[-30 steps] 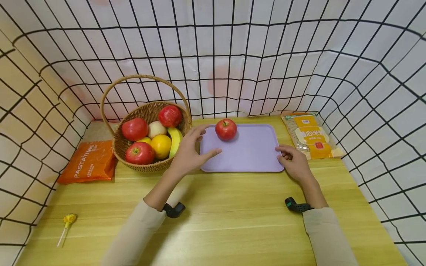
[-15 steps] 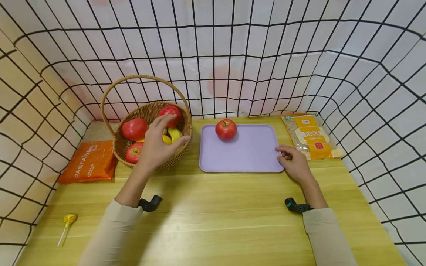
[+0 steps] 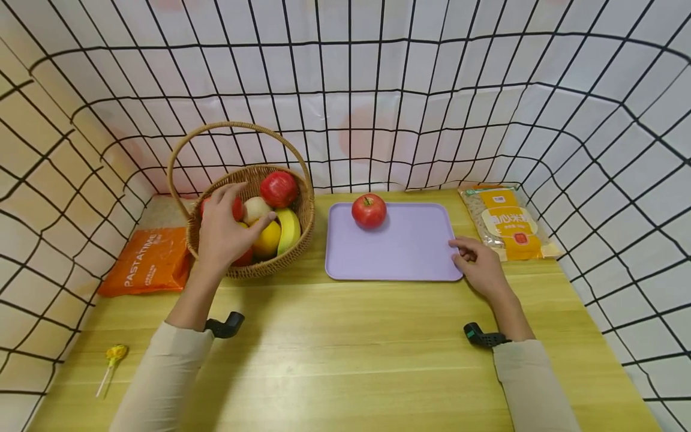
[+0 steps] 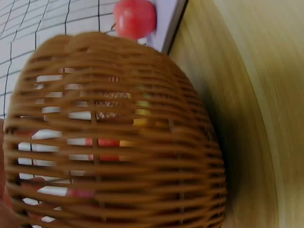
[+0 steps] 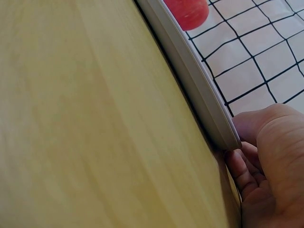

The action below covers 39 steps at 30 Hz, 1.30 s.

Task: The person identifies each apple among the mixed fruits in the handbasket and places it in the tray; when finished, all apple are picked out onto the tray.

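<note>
My left hand (image 3: 224, 231) is over the left part of a wicker basket (image 3: 264, 268), thumb and fingers spread apart with nothing seen between them. Beneath it, two red fruits are partly covered. A red fruit (image 3: 278, 189), a pale round fruit (image 3: 256, 209), an orange (image 3: 267, 241) and a banana (image 3: 290, 231) also lie inside. In the left wrist view the basket's woven wall (image 4: 137, 156) hides most of the contents. My right hand (image 3: 480, 267) pinches the right edge of a lilac tray (image 3: 405, 258), thumb on its rim (image 5: 223, 135). A red apple (image 3: 369, 210) sits on the tray's back left.
An orange PASTATIME bag (image 3: 148, 261) lies left of the basket, whose tall handle (image 3: 237, 125) arches above it. Right of the tray is a yellow-labelled grain bag (image 3: 507, 219). A yellow lollipop (image 3: 114, 355) lies front left. Black-gridded white sheeting (image 3: 394, 108) encloses the table.
My left hand has moved left from beside the tray's left edge, across the basket, to above its left-hand fruits. The right hand keeps its hold on the tray.
</note>
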Each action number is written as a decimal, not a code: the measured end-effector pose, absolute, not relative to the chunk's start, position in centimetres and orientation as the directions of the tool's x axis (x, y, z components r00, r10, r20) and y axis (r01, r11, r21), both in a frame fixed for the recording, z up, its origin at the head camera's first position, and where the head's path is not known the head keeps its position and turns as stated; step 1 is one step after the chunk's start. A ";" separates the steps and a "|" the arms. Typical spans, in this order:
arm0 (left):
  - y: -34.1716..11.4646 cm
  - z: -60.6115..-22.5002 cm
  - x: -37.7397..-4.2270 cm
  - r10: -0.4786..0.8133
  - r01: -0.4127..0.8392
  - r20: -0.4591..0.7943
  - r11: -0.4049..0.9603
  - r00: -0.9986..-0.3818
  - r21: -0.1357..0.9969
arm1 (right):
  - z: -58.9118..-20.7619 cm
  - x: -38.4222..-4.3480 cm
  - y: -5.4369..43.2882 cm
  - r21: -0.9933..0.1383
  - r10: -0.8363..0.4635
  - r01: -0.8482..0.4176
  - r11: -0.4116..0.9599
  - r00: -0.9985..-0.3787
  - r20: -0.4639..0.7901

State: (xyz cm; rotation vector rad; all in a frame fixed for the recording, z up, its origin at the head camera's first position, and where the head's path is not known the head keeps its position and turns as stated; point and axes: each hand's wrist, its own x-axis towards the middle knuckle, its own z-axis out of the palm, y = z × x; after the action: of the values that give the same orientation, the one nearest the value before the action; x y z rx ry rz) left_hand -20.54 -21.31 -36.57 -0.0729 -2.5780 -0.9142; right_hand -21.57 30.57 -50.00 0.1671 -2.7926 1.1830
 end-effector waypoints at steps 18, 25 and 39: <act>-23.4 -37.1 -21.3 -0.180 0.013 0.311 0.849 -0.933 0.529 | -50.0 -21.3 30.6 -0.715 -0.054 -0.134 0.686 -0.990 0.134; -23.9 -36.8 -21.7 -0.205 -0.051 0.261 0.866 -0.943 0.497 | -49.8 -21.4 30.4 -0.719 -0.054 -0.141 0.681 -0.988 0.143; -24.3 -37.2 -22.7 -0.235 -0.114 0.202 0.873 -0.951 0.475 | -50.0 -21.7 30.7 -0.724 -0.047 -0.125 0.678 -0.991 0.127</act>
State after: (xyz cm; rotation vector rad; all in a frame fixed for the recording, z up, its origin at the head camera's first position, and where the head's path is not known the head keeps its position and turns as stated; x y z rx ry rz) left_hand -22.74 -24.30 -37.20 0.2647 -2.7909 -0.6848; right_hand -21.65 30.66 -49.97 0.1433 -2.7879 1.2141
